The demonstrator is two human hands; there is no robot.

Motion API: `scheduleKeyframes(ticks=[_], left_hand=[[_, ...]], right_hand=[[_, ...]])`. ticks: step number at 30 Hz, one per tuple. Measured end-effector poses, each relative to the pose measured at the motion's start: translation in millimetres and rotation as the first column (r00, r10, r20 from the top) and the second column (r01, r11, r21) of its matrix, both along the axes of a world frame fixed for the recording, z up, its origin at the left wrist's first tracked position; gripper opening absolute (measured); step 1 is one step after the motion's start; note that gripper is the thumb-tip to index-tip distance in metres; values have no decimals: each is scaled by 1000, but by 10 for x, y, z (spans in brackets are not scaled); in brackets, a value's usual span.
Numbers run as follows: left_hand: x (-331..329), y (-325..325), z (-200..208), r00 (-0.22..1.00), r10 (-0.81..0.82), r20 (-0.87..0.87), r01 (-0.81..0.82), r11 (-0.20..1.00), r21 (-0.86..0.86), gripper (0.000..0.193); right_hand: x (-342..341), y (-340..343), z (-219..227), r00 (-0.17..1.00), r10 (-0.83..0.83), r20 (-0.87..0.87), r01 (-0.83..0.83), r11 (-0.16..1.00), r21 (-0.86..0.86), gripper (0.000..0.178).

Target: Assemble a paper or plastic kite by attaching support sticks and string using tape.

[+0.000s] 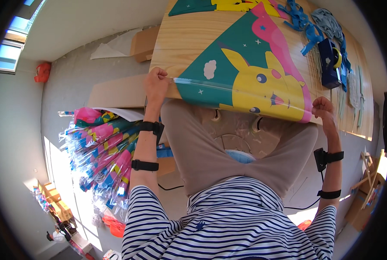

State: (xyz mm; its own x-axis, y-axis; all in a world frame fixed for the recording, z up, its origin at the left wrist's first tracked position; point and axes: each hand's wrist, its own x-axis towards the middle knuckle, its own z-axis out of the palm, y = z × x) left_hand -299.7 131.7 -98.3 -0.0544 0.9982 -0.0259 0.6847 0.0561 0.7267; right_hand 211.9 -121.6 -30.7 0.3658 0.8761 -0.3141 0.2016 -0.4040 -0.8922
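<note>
A triangular printed sheet (221, 56), like a kite sail, lies on the wooden table with its near part over the edge above my lap. It is green with a pink scalloped border and a yellow cartoon animal. A clear, shiny strip that looks like tape (206, 83) runs across it from side to side. My left hand (156, 86) pinches the strip's left end, just off the sheet's corner. At the pink edge on the right, my right hand (324, 109) has its fingers closed where the strip ends; the exact grip is partly hidden.
A tape dispenser (332, 65) stands on the table (176, 43) at right, near blue ribbons (298, 17) and thin rods (360, 99). Another printed sheet (193, 6) lies at the far edge. Plastic-wrapped rolled bundles (104, 151) and cardboard (115, 92) are at my left.
</note>
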Motion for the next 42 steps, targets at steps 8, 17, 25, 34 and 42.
scheduleKeyframes(ticks=[8,17,25,34,42], left_hand=[[-3,14,-56,1000,0,-20,0,1000,-9,26],[32,-16,-6,999,1,-54,-1,1000,-8,26],[66,-23,-22,998,15,-63,-15,1000,1,27],[91,0,-42,989,22,-145,-20,1000,14,23],[11,15,-123,987,-6,-158,9,1000,21,24]], right_hand=[[-3,-15,-9,1000,-14,-7,14,1000,-5,17],[-29,-15,-19,1000,-21,-2,21,1000,-4,17],[-62,9,-3,1000,-12,29,13,1000,-26,16],[-28,28,-93,1000,-8,28,9,999,-52,17],[14,47,-206,995,-12,97,20,997,-80,18]])
